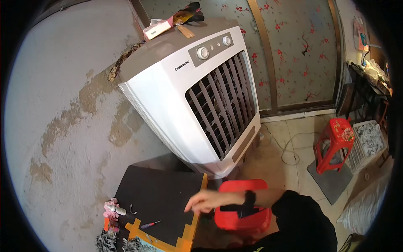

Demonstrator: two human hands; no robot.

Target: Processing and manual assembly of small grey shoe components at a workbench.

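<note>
My right hand (203, 201) reaches in from the lower right, over the right edge of a black-topped table (163, 189). Its fingers hang loosely apart, slightly blurred, and nothing shows in them. A black band (249, 197) circles the wrist, with a dark flat piece (231, 208) beside it. On the tabletop lie a small screwdriver (151, 224) and a curved metal piece (132, 209). A small white bottle (117, 208) lies against a pink bundle (110, 206) at the left edge. Orange-yellow tape (182, 243) lines the table's near and right edges. My left hand is out of view.
Behind the table stands a large white air cooler (168, 96). A red stool (243, 224) is under my forearm; another red stool (336, 140) stands farther right beside a white crate (357, 155) of grey pieces. Grey shredded bits (107, 241) gather at the table's near left. A cable (289, 155) loops across the floor.
</note>
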